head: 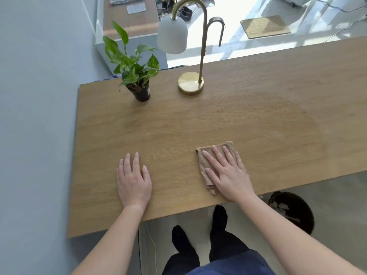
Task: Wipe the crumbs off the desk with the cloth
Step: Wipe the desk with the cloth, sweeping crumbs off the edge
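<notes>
The brown cloth (215,163) lies folded on the desk (278,108), near the front edge. The right hand (228,173) presses it flat with straight fingers. The left hand (134,179) rests flat, holding nothing. The cloth looks soft and light, so pushing down on its middle should work best.

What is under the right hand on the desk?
A folded brown cloth lies flat under the right hand, pressed by straight fingers. The patch of desk beneath the cloth is covered and cannot be seen.
</notes>
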The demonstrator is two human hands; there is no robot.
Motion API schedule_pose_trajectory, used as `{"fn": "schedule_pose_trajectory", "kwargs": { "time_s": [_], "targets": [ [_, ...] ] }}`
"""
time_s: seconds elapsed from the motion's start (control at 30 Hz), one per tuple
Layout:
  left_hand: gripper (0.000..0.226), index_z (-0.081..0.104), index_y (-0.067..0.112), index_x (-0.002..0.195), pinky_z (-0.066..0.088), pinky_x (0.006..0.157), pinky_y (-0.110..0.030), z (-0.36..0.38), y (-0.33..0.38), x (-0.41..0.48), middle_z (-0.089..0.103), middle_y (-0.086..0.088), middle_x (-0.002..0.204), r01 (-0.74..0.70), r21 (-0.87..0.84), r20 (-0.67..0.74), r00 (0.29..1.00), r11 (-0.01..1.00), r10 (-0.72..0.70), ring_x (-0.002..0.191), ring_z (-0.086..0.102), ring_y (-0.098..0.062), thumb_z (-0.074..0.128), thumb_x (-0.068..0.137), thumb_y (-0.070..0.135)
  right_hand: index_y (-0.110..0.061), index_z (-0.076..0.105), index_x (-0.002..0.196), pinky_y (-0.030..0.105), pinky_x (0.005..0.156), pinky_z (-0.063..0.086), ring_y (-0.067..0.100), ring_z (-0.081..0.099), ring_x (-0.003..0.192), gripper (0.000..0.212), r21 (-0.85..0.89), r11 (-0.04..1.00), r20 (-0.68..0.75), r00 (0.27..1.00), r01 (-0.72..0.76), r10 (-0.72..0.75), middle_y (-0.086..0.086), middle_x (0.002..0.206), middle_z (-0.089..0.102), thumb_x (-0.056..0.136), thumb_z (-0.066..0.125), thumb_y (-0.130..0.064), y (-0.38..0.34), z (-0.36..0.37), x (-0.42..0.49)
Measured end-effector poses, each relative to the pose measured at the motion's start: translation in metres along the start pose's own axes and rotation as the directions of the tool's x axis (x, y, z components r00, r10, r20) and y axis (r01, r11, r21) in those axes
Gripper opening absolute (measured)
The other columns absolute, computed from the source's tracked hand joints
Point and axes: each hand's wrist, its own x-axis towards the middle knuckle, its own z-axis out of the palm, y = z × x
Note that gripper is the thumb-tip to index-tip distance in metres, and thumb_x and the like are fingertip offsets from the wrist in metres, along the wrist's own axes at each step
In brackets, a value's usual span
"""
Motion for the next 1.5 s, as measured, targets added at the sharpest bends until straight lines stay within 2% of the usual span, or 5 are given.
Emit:
{"fn": "schedule_pose_trajectory", "kwargs": {
  "time_s": [0.37,0.6,1.0,1.23,1.5],
  "targets": [
    [0.059,0.035,0.023,0.165,0.02,0.132,-0.05,0.026,0.092,0.009,0.031,-0.007,0.173,-0.16,-0.065,0.029,0.986,0.985,0.162,0.162,0.022,-0.029,0.043,0.11,0.04,-0.047,0.002,0.167,0.056,0.131,-0.004,0.027,-0.005,0.164,0.069,0.165,0.752,-0.088,0.75,-0.638,0.655,-0.006,0.179,-0.004,0.104,0.008,-0.071,0.175,-0.064,0.013],
    [0.06,0.034,0.026,0.166,0.013,0.134,-0.047,0.055,0.174,0.014,0.029,-0.005,0.174,-0.305,-0.05,0.1,0.946,0.951,0.309,0.163,0.019,-0.027,0.042,0.109,0.042,-0.057,-0.007,0.162,0.044,0.13,-0.012,0.012,-0.015,0.163,0.06,0.102,0.883,-0.085,0.881,-0.458,0.466,-0.023,0.173,-0.017,0.107,0.014,-0.07,0.191,-0.054,-0.03],
    [0.06,0.029,0.032,0.167,0.006,0.134,-0.042,0.061,0.192,0.021,0.024,0.002,0.176,-0.282,-0.028,0.114,0.952,0.959,0.284,0.165,0.012,-0.019,0.038,0.11,0.046,-0.041,0.01,0.169,0.059,0.13,-0.005,0.033,-0.001,0.164,0.069,0.248,0.616,-0.1,0.613,-0.747,0.784,0.0,0.179,0.002,0.106,0.012,-0.067,0.266,-0.097,0.053],
    [0.055,0.038,0.028,0.164,0.016,0.133,-0.044,0.052,0.165,0.027,0.03,0.0,0.174,-0.156,-0.062,0.063,0.985,0.986,0.16,0.163,0.019,-0.02,0.041,0.11,0.041,-0.039,0.011,0.169,0.061,0.128,-0.008,0.036,-0.003,0.164,0.068,0.235,0.669,-0.096,0.668,-0.705,0.738,0.001,0.179,0.001,0.106,0.013,-0.065,0.246,-0.113,0.142],
    [0.052,0.043,0.026,0.161,0.027,0.13,-0.048,0.036,0.1,0.022,0.036,-0.001,0.17,-0.028,-0.033,0.004,1.0,0.999,0.028,0.161,0.025,-0.022,0.044,0.111,0.037,-0.048,-0.003,0.166,0.056,0.129,-0.012,0.031,-0.011,0.164,0.066,0.097,0.914,-0.052,0.915,-0.395,0.401,-0.006,0.178,-0.011,0.105,0.008,-0.068,0.127,-0.101,0.211]
  ]
}}
